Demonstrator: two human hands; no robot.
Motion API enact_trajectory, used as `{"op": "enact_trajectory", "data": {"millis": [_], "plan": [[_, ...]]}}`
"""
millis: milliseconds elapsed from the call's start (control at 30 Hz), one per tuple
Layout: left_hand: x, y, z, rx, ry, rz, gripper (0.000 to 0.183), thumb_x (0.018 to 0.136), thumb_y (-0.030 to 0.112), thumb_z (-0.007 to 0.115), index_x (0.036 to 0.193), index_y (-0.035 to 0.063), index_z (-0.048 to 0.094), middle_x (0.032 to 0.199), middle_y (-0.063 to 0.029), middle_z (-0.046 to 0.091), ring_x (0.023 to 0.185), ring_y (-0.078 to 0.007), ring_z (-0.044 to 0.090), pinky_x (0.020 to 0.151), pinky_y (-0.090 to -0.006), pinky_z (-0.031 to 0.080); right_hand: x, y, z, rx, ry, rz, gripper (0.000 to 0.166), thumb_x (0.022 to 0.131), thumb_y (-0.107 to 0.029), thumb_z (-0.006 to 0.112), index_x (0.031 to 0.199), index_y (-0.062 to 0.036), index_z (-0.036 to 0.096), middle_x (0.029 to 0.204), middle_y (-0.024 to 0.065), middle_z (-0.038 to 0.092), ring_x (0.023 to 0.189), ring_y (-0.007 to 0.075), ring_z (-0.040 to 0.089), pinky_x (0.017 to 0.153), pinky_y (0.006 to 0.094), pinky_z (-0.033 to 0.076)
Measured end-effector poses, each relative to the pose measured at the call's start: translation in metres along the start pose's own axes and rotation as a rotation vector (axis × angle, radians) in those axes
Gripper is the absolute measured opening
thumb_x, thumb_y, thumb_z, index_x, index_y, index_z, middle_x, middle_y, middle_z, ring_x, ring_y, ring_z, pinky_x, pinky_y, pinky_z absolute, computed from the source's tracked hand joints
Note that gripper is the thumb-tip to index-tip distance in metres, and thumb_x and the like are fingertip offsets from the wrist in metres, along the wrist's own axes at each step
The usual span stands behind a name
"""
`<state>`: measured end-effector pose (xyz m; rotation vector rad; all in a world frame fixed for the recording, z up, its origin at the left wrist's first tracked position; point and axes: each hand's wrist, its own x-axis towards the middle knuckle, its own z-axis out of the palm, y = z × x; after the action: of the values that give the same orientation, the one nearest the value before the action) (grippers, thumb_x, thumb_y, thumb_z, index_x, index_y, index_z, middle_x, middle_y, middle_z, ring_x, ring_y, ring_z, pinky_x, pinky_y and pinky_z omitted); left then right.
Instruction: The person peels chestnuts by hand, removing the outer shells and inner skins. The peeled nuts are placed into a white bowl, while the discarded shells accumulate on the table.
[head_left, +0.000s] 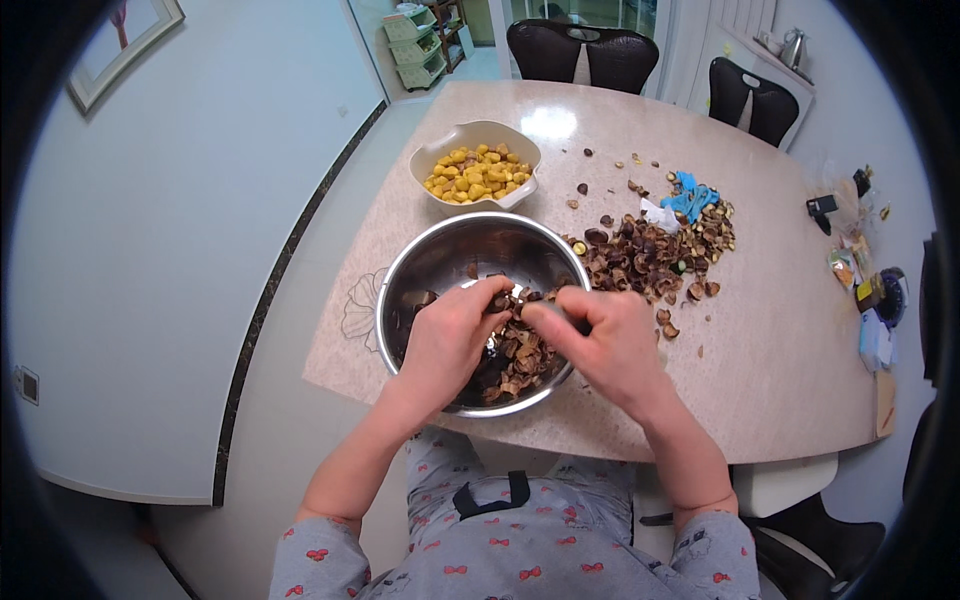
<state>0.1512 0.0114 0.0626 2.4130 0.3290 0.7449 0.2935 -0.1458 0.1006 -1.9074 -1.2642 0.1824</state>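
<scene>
Both my hands are over a stainless steel mixing bowl (386, 315) near the table's front edge. My left hand (448, 334) pinches a brown chestnut (501, 303) between thumb and fingertips. Beside it, my right hand (611, 337) is curled around a small dark tool (559, 309), mostly hidden by the fingers, so its kind is unclear. My right thumb points toward the chestnut, close to the left fingertips. Torn brown chestnut shells (525, 356) lie in the bowl under my hands. A few darker pieces (418, 298) rest along the bowl's left side.
Behind the bowl stands a cream plastic basin (426, 142) of peeled yellow chestnuts (476, 176). Empty shells (637, 255) are heaped to the right, with a blue glove (690, 198) and white tissue (660, 216) on them. Packets and jars (870, 292) line the table's right side.
</scene>
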Motion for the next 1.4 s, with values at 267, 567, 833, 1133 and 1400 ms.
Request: {"op": "enact_trajectory", "data": {"millis": [267,567,833,1133,1400], "plan": [[0.001,0.01,-0.006,-0.795,-0.169,-0.382,0.036,0.1,0.002,0.063,0.135,0.0012,0.058,0.1,-0.0021,0.069,0.088,-0.0079,0.064,0.083,-0.0253,0.054,0.0,0.022,0.012,-0.374,0.055,0.056,0.043,0.097,-0.052,0.063,0.079,-0.0136,0.07,0.06,0.0105,0.065,0.058,0.0313,0.069,0.051,0.0433,0.05],[-0.005,0.013,-0.007,-0.871,-0.209,-0.389,0.038,0.101,0.003,0.062,0.138,0.0002,0.054,0.102,-0.0021,0.066,0.088,-0.0069,0.061,0.083,-0.0243,0.052,0.001,0.02,0.014,-0.256,0.102,-0.16,0.038,0.096,-0.048,0.066,0.078,-0.0146,0.069,0.058,0.0096,0.063,0.056,0.0308,0.067,0.048,0.0418,0.049],[-0.011,0.011,-0.01,-0.759,-0.153,-0.366,0.039,0.1,0.002,0.064,0.136,0.0012,0.05,0.102,-0.0014,0.066,0.087,-0.0063,0.06,0.081,-0.0229,0.051,0.001,0.019,0.011,-0.431,0.09,-0.129,0.039,0.095,-0.049,0.066,0.08,-0.0139,0.069,0.063,0.0089,0.066,0.058,0.0311,0.068,0.05,0.0427,0.05],[-0.012,0.016,-0.01,-0.768,-0.137,-0.345,0.037,0.1,0.002,0.065,0.134,0.0016,0.052,0.103,-0.0015,0.067,0.089,-0.0061,0.061,0.081,-0.0226,0.051,-0.003,0.017,0.019,-0.248,0.024,-0.112,0.04,0.1,-0.047,0.06,0.081,-0.013,0.069,0.062,0.0116,0.066,0.058,0.0338,0.068,0.051,0.0457,0.05],[-0.014,0.014,-0.005,-0.681,-0.073,-0.33,0.035,0.097,0.001,0.067,0.13,0.0015,0.055,0.102,-0.0025,0.069,0.091,-0.0066,0.064,0.082,-0.0231,0.052,-0.005,0.015,0.02,-0.171,0.036,-0.124,0.039,0.098,-0.046,0.063,0.078,-0.0129,0.068,0.061,0.0124,0.065,0.056,0.0342,0.067,0.05,0.0459,0.05]]}}
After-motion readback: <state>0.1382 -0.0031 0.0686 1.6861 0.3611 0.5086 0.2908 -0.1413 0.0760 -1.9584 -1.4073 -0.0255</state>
